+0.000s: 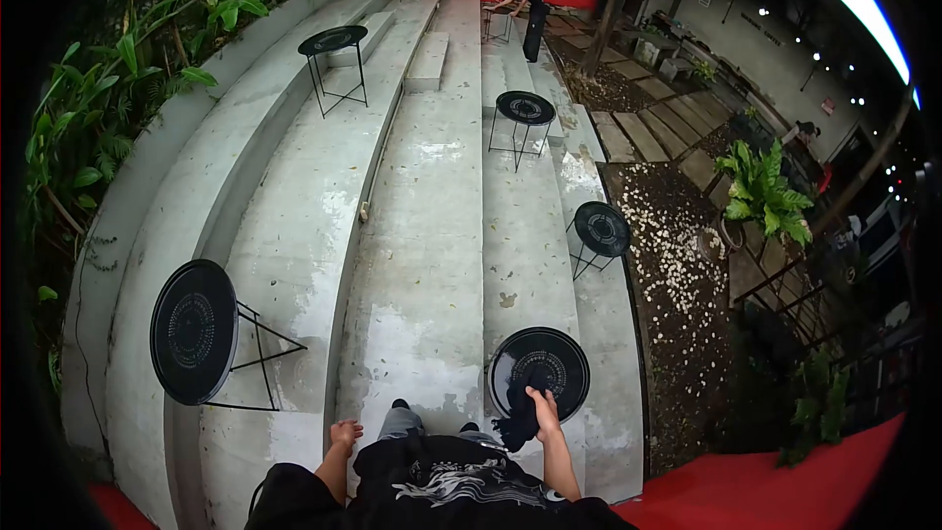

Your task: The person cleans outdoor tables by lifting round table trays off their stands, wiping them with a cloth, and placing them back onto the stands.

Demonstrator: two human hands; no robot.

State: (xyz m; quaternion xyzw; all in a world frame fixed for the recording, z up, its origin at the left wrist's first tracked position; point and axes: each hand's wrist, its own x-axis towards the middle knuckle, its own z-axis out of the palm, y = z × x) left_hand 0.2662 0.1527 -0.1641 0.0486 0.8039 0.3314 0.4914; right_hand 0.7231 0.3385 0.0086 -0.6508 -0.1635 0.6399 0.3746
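Note:
My right hand (544, 414) is closed on a dark cloth (518, 417), which hangs over the near edge of a round black table (564, 358) at the lower centre. Part of the cloth lies against the tabletop, which has a ring pattern of pale marks. My left hand (345, 433) is held low beside my left leg, its fingers curled; whether anything is in it is too small to tell. Another round black table (194, 332) with thin metal legs stands to the left of it.
More round tables stand ahead, at the upper left (333, 39), centre right (525, 108) and right (601, 229). Long concrete steps (422, 236) run away from me. Two people (530, 10) bend over tables at the far end. Plants line the left; a gravel bed (677, 275) lies right.

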